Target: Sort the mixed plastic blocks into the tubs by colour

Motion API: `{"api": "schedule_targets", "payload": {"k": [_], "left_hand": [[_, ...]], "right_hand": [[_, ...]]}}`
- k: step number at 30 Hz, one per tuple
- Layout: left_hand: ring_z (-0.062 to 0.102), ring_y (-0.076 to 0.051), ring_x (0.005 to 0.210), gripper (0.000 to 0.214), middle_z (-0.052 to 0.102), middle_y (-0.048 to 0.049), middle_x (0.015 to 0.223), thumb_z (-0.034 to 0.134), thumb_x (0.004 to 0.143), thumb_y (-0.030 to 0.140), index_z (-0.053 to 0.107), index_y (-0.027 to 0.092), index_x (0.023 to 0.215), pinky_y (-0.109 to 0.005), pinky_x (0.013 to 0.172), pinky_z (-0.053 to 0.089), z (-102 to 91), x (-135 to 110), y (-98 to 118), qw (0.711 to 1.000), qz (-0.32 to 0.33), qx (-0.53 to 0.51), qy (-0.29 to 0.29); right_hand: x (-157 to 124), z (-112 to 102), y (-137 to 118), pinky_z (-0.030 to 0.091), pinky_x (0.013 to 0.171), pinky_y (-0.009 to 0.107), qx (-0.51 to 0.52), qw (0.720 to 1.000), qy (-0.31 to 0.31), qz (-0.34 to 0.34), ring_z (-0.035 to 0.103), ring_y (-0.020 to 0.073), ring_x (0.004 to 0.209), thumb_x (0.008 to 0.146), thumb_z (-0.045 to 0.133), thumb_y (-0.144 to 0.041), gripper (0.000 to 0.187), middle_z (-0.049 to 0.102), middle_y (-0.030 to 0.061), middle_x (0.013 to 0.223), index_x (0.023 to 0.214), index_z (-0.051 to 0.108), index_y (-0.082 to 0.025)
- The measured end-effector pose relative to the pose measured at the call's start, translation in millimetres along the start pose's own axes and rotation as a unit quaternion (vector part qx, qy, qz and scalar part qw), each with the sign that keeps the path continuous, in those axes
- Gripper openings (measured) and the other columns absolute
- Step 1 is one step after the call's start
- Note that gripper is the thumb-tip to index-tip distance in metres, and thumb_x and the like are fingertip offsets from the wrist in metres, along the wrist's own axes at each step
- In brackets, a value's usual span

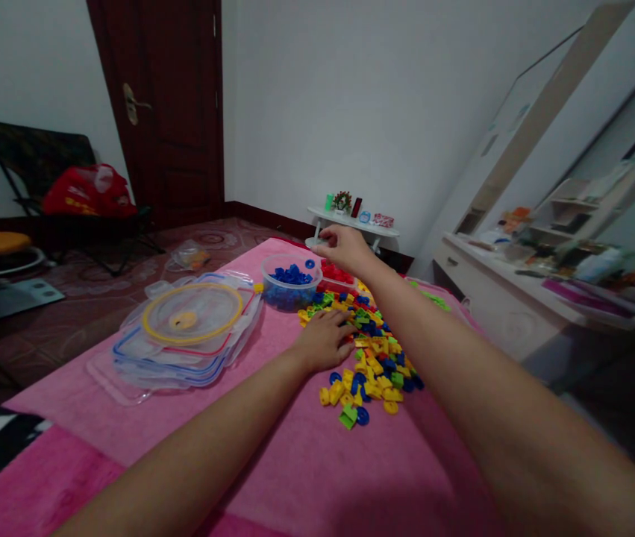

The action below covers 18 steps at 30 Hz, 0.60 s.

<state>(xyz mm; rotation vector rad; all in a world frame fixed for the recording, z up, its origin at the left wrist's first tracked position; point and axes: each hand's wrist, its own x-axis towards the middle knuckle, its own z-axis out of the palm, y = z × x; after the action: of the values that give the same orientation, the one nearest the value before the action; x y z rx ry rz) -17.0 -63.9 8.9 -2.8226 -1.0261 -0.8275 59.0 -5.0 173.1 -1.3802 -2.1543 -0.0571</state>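
Note:
My left hand (325,341) lies on a loose pile of toy building blocks (376,347) in yellow, blue, green and red, its fingers spread. Farther off, my right hand (346,246) is raised above the rim of a round clear tub (291,298) that holds blue blocks (292,274). Its thumb and forefinger are apart, and I see nothing between them. Just below it, a small round blue piece (310,264) shows at the tub's inner right side; whether it is falling or resting I cannot tell. A clear container of red blocks (335,274) stands behind, partly hidden by my right arm.
Stacked clear lids (183,339) with coloured seals lie on the left of the pink cloth (272,447). Green pieces (434,300) sit beyond my right forearm. A white side table (354,220) stands by the wall, a dresser (496,291) at right, and a folding chair (31,142) at left.

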Motion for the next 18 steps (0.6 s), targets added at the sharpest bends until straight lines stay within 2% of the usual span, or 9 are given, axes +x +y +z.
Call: {"api": "schedule_targets", "payload": {"k": [3,6,9,13,18], "left_hand": [[0.042,-0.026,0.123,0.039,0.048,-0.0066,0.134,0.045,0.086,0.043,0.060,0.026,0.117,-0.044,0.102,0.033,-1.6,0.4,0.9,1.000,0.003,-0.002,0.001],[0.043,-0.025,0.122,0.038,0.050,-0.0066,0.132,0.045,0.086,0.043,0.060,0.026,0.117,-0.043,0.102,0.033,-2.9,0.9,1.9,1.000,0.006,-0.001,0.005],[0.043,-0.025,0.123,0.038,0.049,-0.0063,0.133,0.046,0.086,0.043,0.060,0.026,0.118,-0.042,0.101,0.033,-2.6,1.4,2.5,1.000,0.007,0.004,0.001],[0.043,-0.025,0.123,0.039,0.048,-0.0057,0.134,0.046,0.086,0.042,0.057,0.027,0.121,-0.042,0.102,0.033,-1.0,2.1,3.3,1.000,0.006,0.016,-0.003],[0.042,-0.024,0.125,0.040,0.047,-0.0054,0.136,0.045,0.087,0.042,0.056,0.027,0.122,-0.042,0.103,0.032,-0.1,2.3,4.2,1.000,0.010,0.027,-0.007]], "right_hand": [[-12.4,5.9,12.6,0.045,0.074,0.028,0.032,0.999,0.035,-0.001,0.061,0.0162,0.077,0.076,0.064,-0.033,0.032,0.068,0.0063,0.083,0.100,0.068,-0.012],[-43.0,12.8,37.4,0.047,0.072,0.027,0.066,0.997,0.023,0.026,0.063,0.0165,0.075,0.076,0.061,-0.028,0.022,0.070,0.0051,0.079,0.090,0.070,-0.014],[-75.7,20.0,67.1,0.048,0.067,0.025,0.102,0.991,0.040,0.077,0.063,0.0146,0.068,0.073,0.059,-0.023,0.019,0.071,0.0052,0.081,0.086,0.070,-0.014],[-109.6,31.4,99.5,0.048,0.056,0.025,0.194,0.966,0.071,0.156,0.060,0.0143,0.054,0.072,0.057,-0.027,0.023,0.069,0.0045,0.068,0.085,0.070,-0.012],[-132.8,43.7,123.3,0.048,0.051,0.026,0.262,0.937,0.117,0.198,0.059,0.0148,0.052,0.068,0.058,-0.030,0.025,0.069,0.0052,0.071,0.083,0.069,-0.013]]}}
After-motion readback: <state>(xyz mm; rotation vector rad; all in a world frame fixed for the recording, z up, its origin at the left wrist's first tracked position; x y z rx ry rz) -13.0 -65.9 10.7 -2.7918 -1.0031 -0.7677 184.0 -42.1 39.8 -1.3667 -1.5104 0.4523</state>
